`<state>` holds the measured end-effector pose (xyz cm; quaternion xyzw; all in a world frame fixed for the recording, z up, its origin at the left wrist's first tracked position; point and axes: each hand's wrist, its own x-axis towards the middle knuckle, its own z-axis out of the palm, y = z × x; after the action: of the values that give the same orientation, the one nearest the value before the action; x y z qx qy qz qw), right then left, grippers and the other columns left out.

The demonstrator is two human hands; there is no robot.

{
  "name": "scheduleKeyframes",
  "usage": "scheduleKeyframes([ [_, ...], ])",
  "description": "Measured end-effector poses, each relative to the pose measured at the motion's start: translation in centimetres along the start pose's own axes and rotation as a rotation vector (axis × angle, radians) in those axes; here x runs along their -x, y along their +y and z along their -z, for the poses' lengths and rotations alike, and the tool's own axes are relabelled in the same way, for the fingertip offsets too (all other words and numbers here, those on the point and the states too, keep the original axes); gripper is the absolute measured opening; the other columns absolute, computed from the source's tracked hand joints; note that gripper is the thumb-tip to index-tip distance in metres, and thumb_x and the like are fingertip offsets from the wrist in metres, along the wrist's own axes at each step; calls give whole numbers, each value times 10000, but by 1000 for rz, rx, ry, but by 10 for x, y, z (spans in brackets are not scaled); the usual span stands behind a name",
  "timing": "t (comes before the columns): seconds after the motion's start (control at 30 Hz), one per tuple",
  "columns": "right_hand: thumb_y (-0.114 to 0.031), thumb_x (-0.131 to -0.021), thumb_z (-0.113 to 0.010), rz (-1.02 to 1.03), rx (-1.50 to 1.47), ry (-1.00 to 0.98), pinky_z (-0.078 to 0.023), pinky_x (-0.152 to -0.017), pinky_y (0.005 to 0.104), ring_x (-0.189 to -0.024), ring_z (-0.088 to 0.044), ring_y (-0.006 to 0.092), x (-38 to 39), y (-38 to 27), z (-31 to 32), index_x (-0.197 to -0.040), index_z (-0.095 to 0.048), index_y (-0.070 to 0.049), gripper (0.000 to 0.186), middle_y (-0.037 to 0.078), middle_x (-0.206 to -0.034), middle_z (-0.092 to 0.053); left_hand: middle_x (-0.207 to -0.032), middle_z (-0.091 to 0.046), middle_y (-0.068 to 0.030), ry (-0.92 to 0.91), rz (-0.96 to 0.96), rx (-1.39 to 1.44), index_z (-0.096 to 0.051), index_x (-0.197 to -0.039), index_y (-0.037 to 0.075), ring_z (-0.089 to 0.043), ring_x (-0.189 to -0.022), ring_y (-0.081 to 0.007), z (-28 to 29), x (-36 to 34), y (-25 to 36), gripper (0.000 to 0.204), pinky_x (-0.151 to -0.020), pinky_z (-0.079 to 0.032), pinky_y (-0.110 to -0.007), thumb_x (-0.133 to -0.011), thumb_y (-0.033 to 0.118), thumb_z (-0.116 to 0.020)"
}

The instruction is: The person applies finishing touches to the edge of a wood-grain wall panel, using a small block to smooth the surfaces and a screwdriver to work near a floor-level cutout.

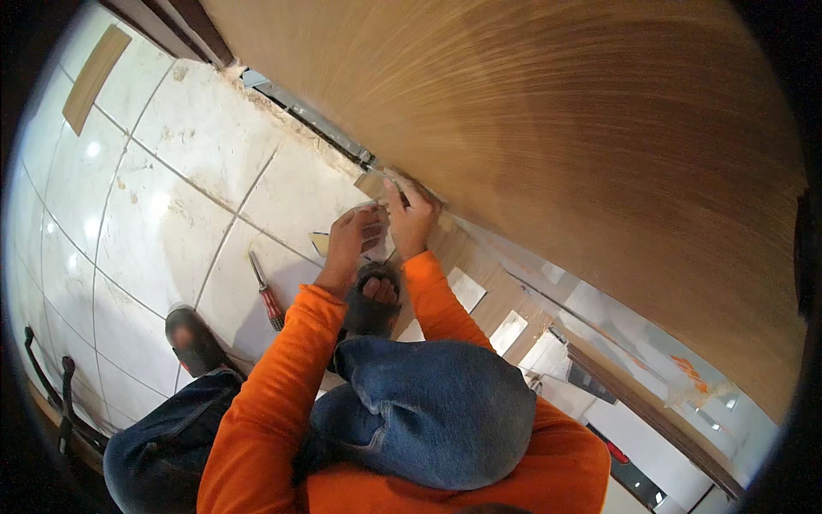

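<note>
My right hand (411, 221) is at the lower edge of a large wood-grain panel (548, 111), its index finger stretched toward the dark gap beneath. Its other fingers are closed around something thin that I cannot make out. My left hand (349, 240) hovers just beside it, fingers bent and slightly apart, over a pale patch of floor. Close to the left hand lies a small yellow-and-blue piece (319, 243). A screwdriver (271, 307) with a red-and-black handle rests on the tiles, left of my left forearm.
White floor tiles (180, 206) spread to the left, dusty along the panel's base. A wood-grain strip (96, 77) lies at the far left. Black bent legs (64, 394) stand at the lower left. Boards (651, 420) and a red-handled tool (616, 452) are at the lower right.
</note>
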<state>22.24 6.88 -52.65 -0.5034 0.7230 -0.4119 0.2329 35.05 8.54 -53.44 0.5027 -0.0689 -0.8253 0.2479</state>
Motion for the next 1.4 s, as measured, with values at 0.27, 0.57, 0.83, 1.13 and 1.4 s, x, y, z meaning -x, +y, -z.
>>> scheduleKeyframes([
  [0.27, -152, -916, -696, 122, 34, 3, -530, -812, 337, -825, -701, 243, -10, 9, -12, -1032, -744, 6, 201, 135, -966, -753, -1116, -686, -91, 42, -126, 16, -624, -1256, 45, -677, -972, -210, 14, -8, -3, 383, -895, -545, -348, -1022, 319, -496],
  [0.57, -170, -934, -665, -128, -180, -83, -518, -855, 362, -887, -696, 265, -5, 21, -16, -1045, -743, -12, 208, 147, -976, -745, -1144, -696, -111, 72, -95, 39, -619, -1244, 21, -687, -998, -226, 19, -15, -11, 372, -919, -547, -356, -1035, 302, -494],
  [0.83, -142, -912, -661, 176, 139, -130, -527, -839, 383, -909, -692, 312, -16, 13, -18, -1037, -748, -42, 181, 148, -992, -730, -1037, -700, -69, 69, -150, 15, -626, -1228, 27, -671, -929, -179, 0, -28, -14, 343, -843, -537, -324, -1038, 277, -488],
  [1.13, -137, -953, -618, 282, 214, -206, -535, -775, 407, -882, -668, 343, -21, 2, -20, -1067, -700, -38, 171, 165, -971, -688, -975, -700, -59, 258, -361, -303, -658, -1148, -11, -652, -858, -216, -7, -60, -3, 382, -764, -504, -342, -1031, 292, -457],
  [1.4, -146, -931, -601, 388, 480, -408, -543, -762, 433, -832, -661, 366, -42, -10, -47, -1009, -670, -19, 165, 154, -927, -678, -1242, -615, -133, -41, -166, 723, -555, -1280, -8, -587, -1125, -246, -20, -50, 37, 420, -989, -467, -374, -1088, 307, -354],
])
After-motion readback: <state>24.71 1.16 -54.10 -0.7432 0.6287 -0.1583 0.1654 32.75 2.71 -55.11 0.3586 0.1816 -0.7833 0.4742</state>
